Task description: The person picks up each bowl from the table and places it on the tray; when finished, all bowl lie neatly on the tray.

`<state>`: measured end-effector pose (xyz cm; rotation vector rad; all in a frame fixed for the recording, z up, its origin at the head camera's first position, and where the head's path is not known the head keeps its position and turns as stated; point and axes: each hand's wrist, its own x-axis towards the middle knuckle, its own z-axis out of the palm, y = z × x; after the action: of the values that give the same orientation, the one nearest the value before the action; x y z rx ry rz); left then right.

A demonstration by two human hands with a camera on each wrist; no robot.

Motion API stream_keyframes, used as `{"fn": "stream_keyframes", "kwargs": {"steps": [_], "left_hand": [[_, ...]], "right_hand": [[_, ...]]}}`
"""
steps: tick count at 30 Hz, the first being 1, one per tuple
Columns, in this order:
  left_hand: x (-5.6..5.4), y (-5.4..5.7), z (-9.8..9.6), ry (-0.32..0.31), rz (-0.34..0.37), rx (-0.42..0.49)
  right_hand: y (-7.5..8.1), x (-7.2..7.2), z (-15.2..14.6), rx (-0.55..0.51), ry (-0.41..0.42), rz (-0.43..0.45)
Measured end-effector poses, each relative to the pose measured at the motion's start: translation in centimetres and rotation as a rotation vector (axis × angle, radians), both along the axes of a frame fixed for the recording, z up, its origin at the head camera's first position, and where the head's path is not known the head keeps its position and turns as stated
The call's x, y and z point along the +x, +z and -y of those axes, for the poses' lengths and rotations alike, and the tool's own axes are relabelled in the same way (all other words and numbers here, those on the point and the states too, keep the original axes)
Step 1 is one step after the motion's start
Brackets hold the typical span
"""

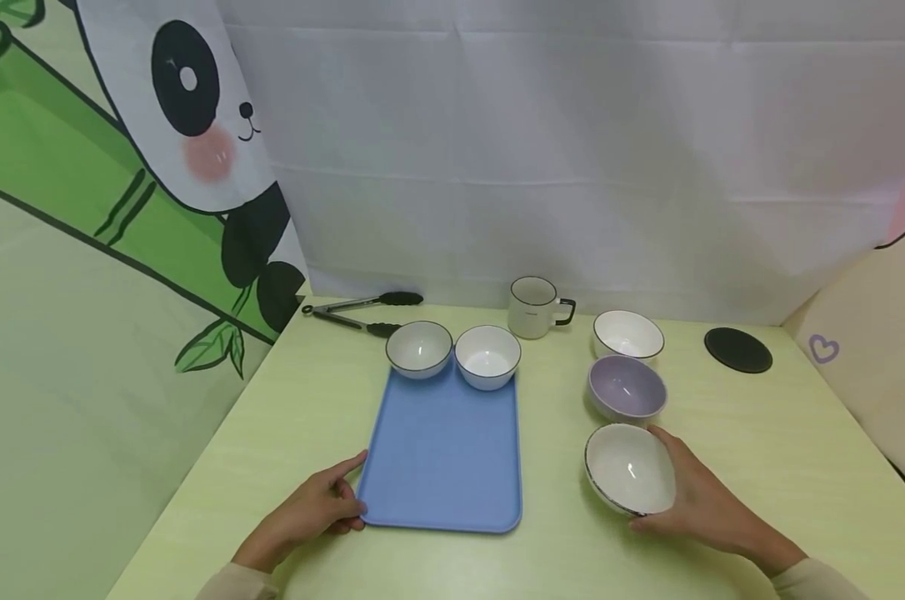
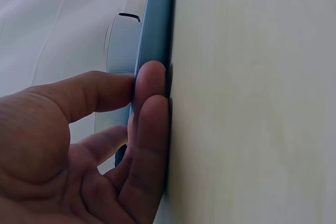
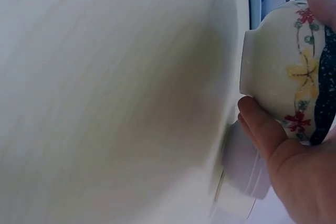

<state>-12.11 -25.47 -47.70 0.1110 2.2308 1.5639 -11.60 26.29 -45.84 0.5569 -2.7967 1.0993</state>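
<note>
A: Where is the flowered bowl (image 1: 628,468) now?

B: It is on the right part of the desk (image 1: 557,542), well apart from the blue tray (image 1: 443,450). The right hand (image 1: 696,500) is clamped on its side. I cannot tell whether its foot touches the desk.

A: And the left hand (image 1: 310,508)?

B: It pinches the near left corner of the blue tray. So the two hands are apart, each one on its own thing.

A: Which step is in hand, in your opinion?

B: I judge that it is the taking of the flowered bowl, while the left hand steadies the tray.

A: What does the next move call for?

B: Probably a firm grip and a level lift, with the rim away from the purple bowl (image 1: 627,390) just behind. The tray should not be jerked, I think, because a greyish bowl (image 1: 419,348) and a bright white bowl (image 1: 488,357) are at its far end.

A: What is farther away?

B: A mug (image 1: 533,308), the tongs (image 1: 362,312) and a black disc (image 1: 738,350) are at the back.
</note>
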Motion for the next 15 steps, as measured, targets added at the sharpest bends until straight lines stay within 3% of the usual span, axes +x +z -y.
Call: {"fn": "stream_keyframes", "kwargs": {"steps": [7,15], "left_hand": [[-0.1,0.1,0.0,0.006,0.0,-0.007],[0.0,-0.2,-0.1,0.009,-0.006,-0.018]], "right_hand": [[1.4,-0.7,1.8,-0.043,0.067,0.005],[1.4,-2.3,4.4,-0.075,0.137,0.045]]}}
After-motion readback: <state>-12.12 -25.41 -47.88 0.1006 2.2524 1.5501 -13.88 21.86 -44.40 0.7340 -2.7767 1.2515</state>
